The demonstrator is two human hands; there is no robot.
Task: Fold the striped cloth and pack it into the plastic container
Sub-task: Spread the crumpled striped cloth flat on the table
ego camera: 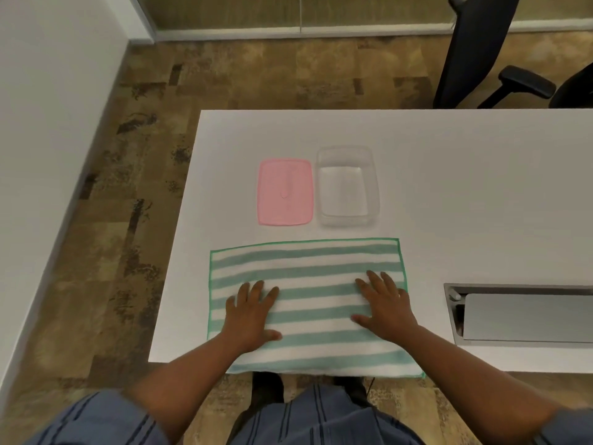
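The green-and-white striped cloth lies spread flat near the front edge of the white table, its near hem hanging slightly over the edge. My left hand rests palm down on the cloth's left part, fingers spread. My right hand presses flat on its right part, fingers also apart. Beyond the cloth stands the clear plastic container, empty and uncovered. Its pink lid lies flat on the table just left of it.
A recessed grey cable tray with a flap is set into the table at the right. A black office chair stands behind the table's far right. A white wall runs along the left over patterned carpet.
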